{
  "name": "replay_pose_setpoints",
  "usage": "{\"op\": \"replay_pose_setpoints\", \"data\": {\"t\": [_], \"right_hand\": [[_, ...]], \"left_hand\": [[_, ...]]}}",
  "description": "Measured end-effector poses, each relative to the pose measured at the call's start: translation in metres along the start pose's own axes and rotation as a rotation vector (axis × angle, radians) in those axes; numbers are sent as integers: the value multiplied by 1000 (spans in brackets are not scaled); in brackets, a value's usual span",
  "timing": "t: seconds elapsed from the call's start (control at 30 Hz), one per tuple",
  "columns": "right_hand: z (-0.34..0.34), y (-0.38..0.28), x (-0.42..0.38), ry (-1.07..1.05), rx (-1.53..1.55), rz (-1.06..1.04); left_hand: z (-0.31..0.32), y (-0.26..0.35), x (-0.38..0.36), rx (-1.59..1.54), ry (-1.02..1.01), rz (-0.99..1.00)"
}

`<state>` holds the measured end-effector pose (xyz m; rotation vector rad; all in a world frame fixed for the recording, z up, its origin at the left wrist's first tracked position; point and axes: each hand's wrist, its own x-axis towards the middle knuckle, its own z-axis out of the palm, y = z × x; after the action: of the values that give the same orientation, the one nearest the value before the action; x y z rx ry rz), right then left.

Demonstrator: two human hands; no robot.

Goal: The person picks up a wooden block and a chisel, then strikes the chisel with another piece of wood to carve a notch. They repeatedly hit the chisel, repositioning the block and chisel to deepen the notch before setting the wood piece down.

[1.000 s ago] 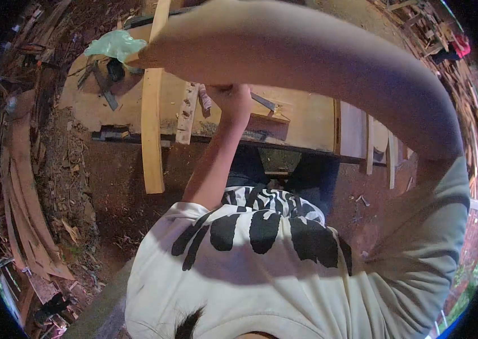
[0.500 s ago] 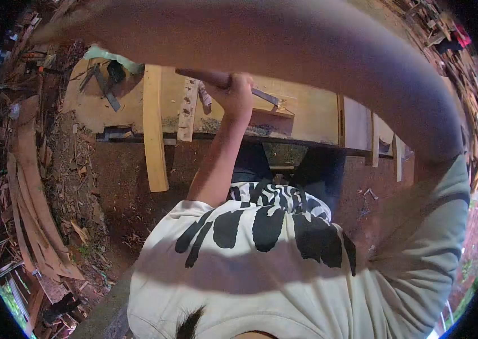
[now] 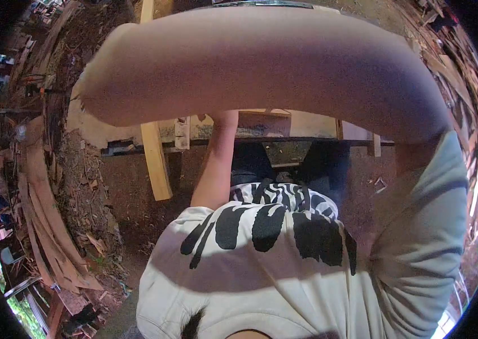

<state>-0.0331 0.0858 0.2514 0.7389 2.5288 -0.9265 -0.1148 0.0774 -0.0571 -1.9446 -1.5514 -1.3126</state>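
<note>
My right forearm stretches across the upper view, very near the camera. At its left end my right hand (image 3: pixel 103 85) is blurred, with no fingers or held object to make out. Behind the forearm, only the wrist side of my left hand (image 3: pixel 225 116) shows, over the wooden work surface (image 3: pixel 318 125); its fingers and anything in them are hidden. Beside it on the left is a pale strip with notches (image 3: pixel 182 135). A piece of wood (image 3: pixel 264 114) partly shows to its right.
A long yellow plank (image 3: pixel 157 164) juts over the surface's near edge at left. Long curved boards (image 3: pixel 47 209) and wood scraps lie on the ground at far left. More wood pieces (image 3: pixel 459 85) are piled at far right. My legs are below the near edge.
My right forearm has come lower and now covers my left hand's fingers, the wood-handled tool it held and the items at the surface's left. The view has shifted slightly.
</note>
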Motion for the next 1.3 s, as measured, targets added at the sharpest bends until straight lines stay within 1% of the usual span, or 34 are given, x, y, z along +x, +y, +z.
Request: {"op": "replay_pose_setpoints", "data": {"t": [0.03,0.17,0.23,0.27,0.33,0.37,0.43,0.5,0.53,0.63,0.7,0.73,0.8,0.83,0.9,0.93,0.97,1.03,1.1,1.23,1.27,1.3], "right_hand": [[-1,-1,4,6,6,1],[-3,1,4,-18,8,12],[-3,7,2,-16,21,23],[-2,7,2,-17,25,30],[-1,10,1,-23,21,36],[0,10,2,-31,18,46],[2,13,-1,-26,12,38],[6,13,-4,-19,13,38],[2,11,0,-27,17,38],[2,12,4,-36,7,35],[7,8,-2,-38,-8,35],[9,8,-3,-45,-10,36],[7,10,-1,-40,-3,29],[12,10,-3,-43,6,33],[13,9,-5,-44,4,37],[8,13,-1,-45,3,39],[13,11,-3,-43,-2,41],[13,14,-6,-27,9,42],[9,15,-3,-31,12,47],[16,14,-5,-9,0,54],[13,12,-4,5,-7,45],[11,9,-2,27,-8,34]], "left_hand": [[-2,3,2,40,8,48],[2,14,14,-900,358,-721],[-8,23,26,-1133,434,-907],[-17,31,31,-1238,420,-912],[-28,36,37,-1342,409,-921],[-30,36,38,-1379,348,-952],[-29,34,38,-1417,286,-981],[-23,32,30,-1466,297,-1058],[-22,30,29,-1464,301,-1060],[-20,22,24,-1486,271,-988],[-18,20,23,-1519,196,-840],[-18,18,23,-1515,200,-838],[-15,18,19,-1544,229,-930],[-12,17,15,-1545,225,-941],[-1,9,8,-1600,259,-1112],[2,5,4,-1602,259,-1111],[0,5,7,-1605,211,-1034],[-3,6,7,-1604,148,-958],[-23,24,23,-1523,223,-927],[-20,20,15,-1527,233,-1008],[-17,18,15,-1529,231,-1006],[-15,15,14,-1544,218,-961]]}}
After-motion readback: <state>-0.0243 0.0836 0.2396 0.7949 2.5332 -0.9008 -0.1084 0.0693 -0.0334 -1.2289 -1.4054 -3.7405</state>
